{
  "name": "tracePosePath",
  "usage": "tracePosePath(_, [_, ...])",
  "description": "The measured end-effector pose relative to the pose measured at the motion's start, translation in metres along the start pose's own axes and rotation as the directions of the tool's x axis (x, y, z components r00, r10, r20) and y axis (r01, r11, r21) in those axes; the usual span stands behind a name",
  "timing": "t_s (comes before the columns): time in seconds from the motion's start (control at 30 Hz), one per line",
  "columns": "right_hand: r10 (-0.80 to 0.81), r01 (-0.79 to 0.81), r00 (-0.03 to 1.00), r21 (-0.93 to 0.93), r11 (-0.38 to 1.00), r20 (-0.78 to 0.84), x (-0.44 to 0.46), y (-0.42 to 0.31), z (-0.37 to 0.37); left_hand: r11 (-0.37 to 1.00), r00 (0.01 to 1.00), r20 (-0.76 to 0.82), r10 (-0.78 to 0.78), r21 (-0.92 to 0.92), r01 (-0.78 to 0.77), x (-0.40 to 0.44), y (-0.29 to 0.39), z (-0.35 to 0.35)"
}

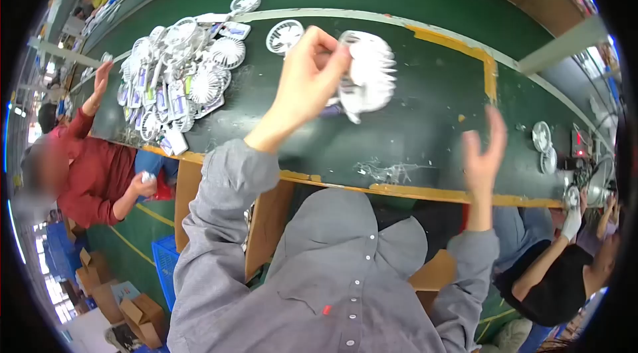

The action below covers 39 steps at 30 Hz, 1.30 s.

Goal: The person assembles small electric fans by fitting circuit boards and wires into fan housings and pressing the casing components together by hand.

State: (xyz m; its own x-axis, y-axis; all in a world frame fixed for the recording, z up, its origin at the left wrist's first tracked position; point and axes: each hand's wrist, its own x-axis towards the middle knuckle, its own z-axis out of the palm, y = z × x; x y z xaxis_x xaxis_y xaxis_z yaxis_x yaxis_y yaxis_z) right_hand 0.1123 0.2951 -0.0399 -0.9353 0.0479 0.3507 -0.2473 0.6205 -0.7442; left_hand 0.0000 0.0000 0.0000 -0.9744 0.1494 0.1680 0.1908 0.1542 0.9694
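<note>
The left hand (309, 77) is closed in a pinch, thumb against fingers, on the edge of a white plastic fan piece with a round, ribbed outline (371, 74); the piece is blurred, so its exact form and whether it touches the table below cannot be told; a small purple part (330, 111) shows at its lower left side. The right hand (484, 153) is open and holds nothing, its thumb and fingers spread apart; it is near the front edge of the dark green worktable (419, 147), well apart from the fan piece.

Just beyond the left hand lies a white round fan head with open spokes (285, 36); farther left is a large heap of white plastic fans with purple labels (176, 74), piled over one another on the table; a white spoked fan ring (245, 2) lies at the heap's far end. Yellow tape (490, 77) runs along the table's far right part and its front edge; two white round fan pieces (541, 137) lie close together near the right end. A person in a red top (100, 167) sits at the left, one hand raised; a person in a black top (548, 280) is at the right, with a white-gloved hand (571, 223) near the table's edge.
</note>
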Motion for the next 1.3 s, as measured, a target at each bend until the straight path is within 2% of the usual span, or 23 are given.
tracePosePath(0.03, [0.014, -0.014, 1.0, -0.029, 0.999, -0.007, -0.004, -0.002, -0.008, 0.995, 0.996, 0.079, -0.047, -0.079, 0.053, -0.007, 0.012, 0.014])
tracePosePath(0.07, [-0.05, 0.048, 0.997, 0.035, 0.998, 0.054, -0.011, -0.026, 0.009, 0.957, 0.984, 0.155, -0.091, -0.259, 0.13, -0.015, 0.024, 0.029])
tracePosePath(0.1, [-0.112, 0.107, 0.994, 0.212, 0.971, 0.013, -0.026, -0.03, 0.026, 0.94, 0.973, 0.227, -0.044, -0.319, 0.117, -0.025, 0.058, 0.048])
tracePosePath(0.17, [-0.112, 0.081, 0.989, 0.292, 0.953, 0.092, -0.049, -0.045, 0.022, 0.836, 0.932, 0.355, -0.074, -0.488, 0.252, -0.048, 0.079, 0.082])
tracePosePath(0.23, [0.186, -0.291, 0.95, 0.493, 0.819, 0.252, -0.073, -0.053, 0.009, 0.834, 0.936, 0.339, -0.091, -0.487, 0.257, -0.063, 0.086, 0.101])
tracePosePath(0.3, [0.298, -0.419, 0.905, 0.757, 0.501, 0.304, -0.092, -0.054, -0.008, 0.851, 0.959, 0.271, -0.084, -0.481, 0.21, -0.07, 0.08, 0.109])
tracePosePath(0.33, [0.322, -0.435, 0.897, 0.742, 0.51, 0.304, -0.098, -0.062, -0.022, 0.847, 0.963, 0.257, -0.083, -0.491, 0.204, -0.072, 0.076, 0.109])
tracePosePath(0.37, [0.24, -0.447, 0.895, 0.756, 0.479, 0.377, -0.107, -0.06, -0.032, 0.832, 0.967, 0.236, -0.097, -0.514, 0.209, -0.072, 0.068, 0.11])
tracePosePath(0.43, [0.153, -0.612, 0.785, 0.716, 0.335, 0.6, -0.123, -0.055, -0.048, 0.885, 0.962, 0.244, -0.124, -0.411, 0.218, -0.077, 0.048, 0.113])
tracePosePath(0.47, [0.158, -0.618, 0.784, 0.73, 0.292, 0.601, -0.13, -0.059, -0.048, 0.877, 0.961, 0.241, -0.138, -0.422, 0.232, -0.082, 0.044, 0.116])
tracePosePath(0.57, [0.294, -0.569, 0.822, 0.723, 0.392, 0.488, -0.154, -0.055, -0.043, 0.867, 0.96, 0.226, -0.168, -0.43, 0.253, -0.095, 0.032, 0.12])
tracePosePath(0.67, [0.365, -0.507, 0.847, 0.792, 0.341, 0.386, -0.167, -0.059, -0.049, 0.901, 0.946, 0.246, -0.212, -0.327, 0.286, -0.109, 0.016, 0.114])
tracePosePath(0.77, [0.4, -0.389, 0.877, 0.882, 0.266, 0.266, -0.165, -0.07, -0.056, 0.986, 0.951, 0.279, -0.13, 0.14, 0.094, -0.128, -0.008, 0.11])
tracePosePath(0.8, [0.378, -0.336, 0.897, 0.909, 0.249, 0.228, -0.164, -0.07, -0.058, 0.985, 0.961, 0.262, -0.086, 0.165, 0.043, -0.138, 0.004, 0.114])
tracePosePath(0.83, [0.354, -0.282, 0.916, 0.931, 0.23, 0.19, -0.162, -0.071, -0.06, 0.955, 0.963, 0.253, 0.091, 0.251, -0.156, -0.145, 0.009, 0.117])
tracePosePath(0.9, [0.388, -0.349, 0.894, 0.889, 0.297, 0.222, -0.156, -0.081, -0.067, 0.958, 0.934, 0.301, 0.194, 0.146, -0.246, -0.16, 0.037, 0.122])
tracePosePath(1.0, [0.373, -0.435, 0.879, 0.822, 0.367, 0.298, -0.152, -0.089, -0.071, 0.862, 0.69, 0.527, 0.497, -0.204, -0.465, -0.174, 0.051, 0.129])
tracePosePath(1.03, [0.389, -0.462, 0.868, 0.793, 0.397, 0.31, -0.153, -0.095, -0.074, 0.881, 0.671, 0.572, 0.473, -0.314, -0.353, -0.179, 0.052, 0.133])
tracePosePath(1.1, [0.402, -0.5, 0.853, 0.738, 0.453, 0.332, -0.153, -0.106, -0.078, 0.853, 0.662, 0.539, 0.521, -0.369, -0.37, -0.179, 0.053, 0.137])
tracePosePath(1.17, [0.419, -0.502, 0.855, 0.687, 0.525, 0.304, -0.158, -0.111, -0.081, 0.858, 0.686, 0.522, 0.507, -0.38, -0.345, -0.183, 0.052, 0.138])
tracePosePath(1.23, [0.482, -0.535, 0.841, 0.525, 0.662, 0.248, -0.164, -0.111, -0.079, 0.85, 0.647, 0.566, 0.511, -0.217, -0.481, -0.188, 0.051, 0.134])
tracePosePath(1.27, [0.458, -0.493, 0.867, 0.485, 0.723, 0.198, -0.167, -0.109, -0.072, 0.792, 0.636, 0.529, 0.562, -0.122, -0.598, -0.19, 0.049, 0.135])
tracePosePath(1.3, [0.464, -0.527, 0.849, 0.473, 0.706, 0.253, -0.169, -0.106, -0.068, 0.771, 0.624, 0.551, 0.555, -0.058, -0.634, -0.194, 0.048, 0.135])
